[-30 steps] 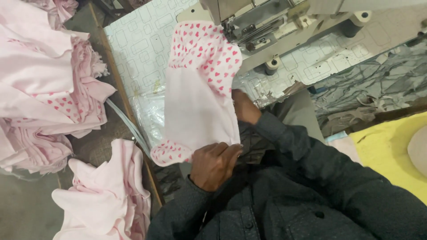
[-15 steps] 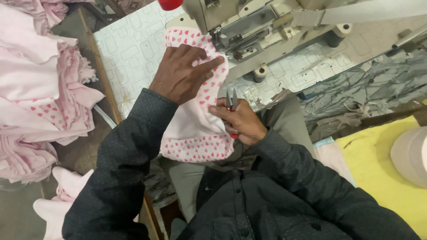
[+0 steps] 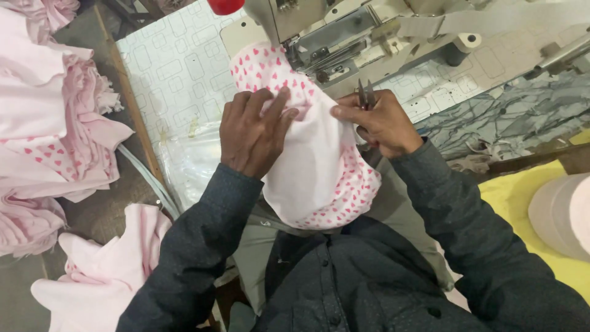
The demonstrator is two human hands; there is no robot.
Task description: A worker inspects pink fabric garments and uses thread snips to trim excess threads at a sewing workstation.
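Standing right behind the person, so the dark jacket fills the whole 6 o'clock area and blocks the lap, only a bit of grey trouser leg (image 3: 255, 246) peeks out. Just past that, the pink garment piece with a red heart print (image 3: 313, 166) hangs off the table edge toward the lap, its far end tucked up against the sewing machine (image 3: 332, 31) at 12 o'clock. Can't see the needle at all, the cloth and machine body cover it.

The left hand (image 3: 255, 132) lies flat on the cloth at about 10 o'clock from the middle, fingers spread apart and pressing down. The right hand (image 3: 378, 123), at 2 o'clock, has its thumb and forefinger pinched on the cloth edge, and the other fingers curl around small metal thread snips (image 3: 365, 95) whose tips stick up. The handles are buried in the palm.

Off at 9 o'clock there's a heap of pink garments (image 3: 55, 135), cut off by the frame, and more pink pieces (image 3: 104, 270) at 7 o'clock. Yellow fabric (image 3: 528, 203) at 4 o'clock with a pale roll (image 3: 562, 212), only part showing. The table has a white patterned surface (image 3: 178, 74).
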